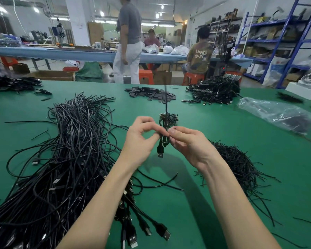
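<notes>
A coiled black USB cable (166, 126) is held upright above the green table (187, 203), its USB plug (160, 151) hanging below. My left hand (142, 139) pinches the coil from the left. From the right, my right hand (188, 142) pinches it too. A thin black twist tie (166, 97) sticks up from the coil, blurred. A big heap of loose black USB cables (70, 159) lies to the left. A pile of black twist ties (239, 162) lies to the right.
Small black flat pieces (151, 94) and a heap of bundled cables (215, 90) lie at the far side. A clear plastic bag (276, 112) lies at the right. More cables (11, 83) sit far left. People work at a blue table (61, 53) behind.
</notes>
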A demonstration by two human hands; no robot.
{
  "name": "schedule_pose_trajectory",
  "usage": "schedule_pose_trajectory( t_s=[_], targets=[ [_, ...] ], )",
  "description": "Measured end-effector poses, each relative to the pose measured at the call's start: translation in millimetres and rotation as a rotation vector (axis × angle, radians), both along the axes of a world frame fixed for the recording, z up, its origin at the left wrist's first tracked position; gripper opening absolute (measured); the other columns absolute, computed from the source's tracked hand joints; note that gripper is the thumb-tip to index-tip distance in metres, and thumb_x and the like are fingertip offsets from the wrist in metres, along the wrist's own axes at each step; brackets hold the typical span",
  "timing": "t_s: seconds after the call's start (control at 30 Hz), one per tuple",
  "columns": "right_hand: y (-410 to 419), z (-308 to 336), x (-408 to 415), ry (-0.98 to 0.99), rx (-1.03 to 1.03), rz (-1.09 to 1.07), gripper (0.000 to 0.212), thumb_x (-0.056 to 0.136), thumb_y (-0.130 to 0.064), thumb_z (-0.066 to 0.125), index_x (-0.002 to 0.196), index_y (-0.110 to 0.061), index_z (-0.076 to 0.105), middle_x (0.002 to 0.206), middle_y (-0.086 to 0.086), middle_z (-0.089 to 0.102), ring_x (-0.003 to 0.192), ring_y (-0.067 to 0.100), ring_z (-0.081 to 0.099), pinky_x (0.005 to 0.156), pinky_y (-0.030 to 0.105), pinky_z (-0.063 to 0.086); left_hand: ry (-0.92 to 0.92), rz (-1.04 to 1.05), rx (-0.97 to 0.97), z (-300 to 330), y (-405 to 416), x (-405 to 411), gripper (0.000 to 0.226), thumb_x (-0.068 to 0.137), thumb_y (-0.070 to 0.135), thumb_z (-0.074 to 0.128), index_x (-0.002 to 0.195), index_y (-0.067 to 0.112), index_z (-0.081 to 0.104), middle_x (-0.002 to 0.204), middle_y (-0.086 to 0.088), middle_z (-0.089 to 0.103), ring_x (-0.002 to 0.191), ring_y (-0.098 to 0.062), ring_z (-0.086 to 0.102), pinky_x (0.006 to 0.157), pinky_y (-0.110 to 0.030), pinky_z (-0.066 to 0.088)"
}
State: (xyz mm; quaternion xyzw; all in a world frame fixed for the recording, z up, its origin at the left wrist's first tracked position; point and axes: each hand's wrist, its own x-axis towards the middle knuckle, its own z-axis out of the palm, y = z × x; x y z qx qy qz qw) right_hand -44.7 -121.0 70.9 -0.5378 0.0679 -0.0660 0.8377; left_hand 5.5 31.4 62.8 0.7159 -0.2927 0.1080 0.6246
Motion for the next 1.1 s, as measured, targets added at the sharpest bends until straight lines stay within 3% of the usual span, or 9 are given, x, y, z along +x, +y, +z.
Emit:
schedule_pose_trajectory(
  t_s=[0.17,0.23,0.43,0.6,0.67,0.8,0.9,0.97,1.1],
  targets=[
    [-1.1,-0.9,-1.4,-0.226,-0.372,-0.186,0.007,0.087,0.003,0.073,0.087,-0.004,0.07,0.07,-0.002,0.071,0.064,0.009,0.065,0.068,0.019,0.056,0.575,-0.365,-0.367,6.1,-1.4,-0.2,0.012,0.095,0.001,0.058,0.102,0.011,0.06,0.086,-0.004,0.075,0.075,-0.012,0.07,0.072,-0.019,0.054],
    [-4.6,-1.1,-3.2,-0.25,-0.421,-0.207,0.011,0.086,0.003,0.075,0.084,-0.007,0.071,0.07,0.0,0.071,0.063,0.009,0.065,0.066,0.019,0.055,0.636,-0.404,-0.406,6.0,3.6,3.2,0.031,0.084,0.004,0.069,0.111,0.01,0.056,0.097,-0.009,0.076,0.082,-0.017,0.073,0.073,-0.021,0.055],
    [-7.6,-0.4,-5.1,-0.102,-0.279,-0.121,0.014,0.082,0.004,0.076,0.076,-0.008,0.073,0.069,0.007,0.07,0.058,0.013,0.064,0.063,0.017,0.055,0.275,-0.192,-0.109,-1.3,-0.9,1.2,0.039,0.08,-0.008,0.073,0.109,0.018,0.071,0.111,-0.002,0.074,0.108,-0.017,0.066,0.091,-0.024,0.051],
    [-8.8,-4.1,-1.2,0.018,-0.025,-0.071,0.012,0.079,0.006,0.076,0.075,-0.005,0.075,0.076,0.009,0.073,0.065,0.012,0.07,0.064,0.016,0.056,-0.064,-0.028,0.117,-3.8,-1.7,-1.3,0.042,0.088,-0.004,0.066,0.076,0.036,0.075,0.094,0.005,0.058,0.085,-0.005,0.059,0.078,-0.015,0.045],
    [-7.6,-7.7,0.1,-0.043,-0.059,-0.095,0.018,0.081,0.005,0.076,0.071,-0.011,0.077,0.076,0.006,0.073,0.067,0.012,0.069,0.067,0.017,0.056,0.077,-0.072,0.101,-2.6,-3.2,-3.0,0.04,0.091,-0.008,0.058,0.074,0.024,0.075,0.088,0.003,0.065,0.078,-0.005,0.062,0.075,-0.012,0.045],
    [-3.5,-13.5,0.0,-0.297,-0.387,-0.215,0.012,0.085,0.003,0.076,0.082,-0.009,0.074,0.076,0.002,0.075,0.067,0.013,0.069,0.071,0.021,0.056,0.677,-0.347,-0.341,2.3,-5.9,-0.4,0.013,0.095,-0.006,0.052,0.092,0.005,0.057,0.084,-0.014,0.069,0.08,-0.024,0.066,0.067,-0.021,0.056],
    [-4.5,-12.2,0.8,-0.291,-0.427,-0.213,0.012,0.082,0.002,0.078,0.081,-0.01,0.074,0.073,0.002,0.074,0.066,0.011,0.067,0.068,0.02,0.054,0.7,-0.381,-0.387,-2.4,-2.1,1.9,0.029,0.088,-0.007,0.064,0.112,0.007,0.054,0.096,-0.014,0.074,0.082,-0.022,0.07,0.069,-0.023,0.056],
    [-3.6,-8.1,1.0,-0.153,-0.318,-0.184,0.012,0.08,0.004,0.079,0.081,-0.007,0.074,0.069,0.006,0.072,0.062,0.013,0.065,0.063,0.018,0.054,0.542,-0.303,-0.303,-4.2,-2.4,1.2,0.04,0.084,-0.011,0.068,0.116,0.011,0.059,0.102,-0.009,0.074,0.089,-0.02,0.07,0.079,-0.025,0.056],
    [-0.2,-2.3,0.8,0.185,0.394,-0.047,0.007,0.084,0.008,0.07,0.085,0.001,0.069,0.072,0.013,0.072,0.059,0.014,0.07,0.055,0.017,0.057,0.233,-0.173,-0.141,-3.2,-7.2,-0.9,0.038,0.08,-0.008,0.074,0.105,0.02,0.067,0.098,0.002,0.075,0.093,-0.013,0.071,0.087,-0.022,0.054]
  ],
)
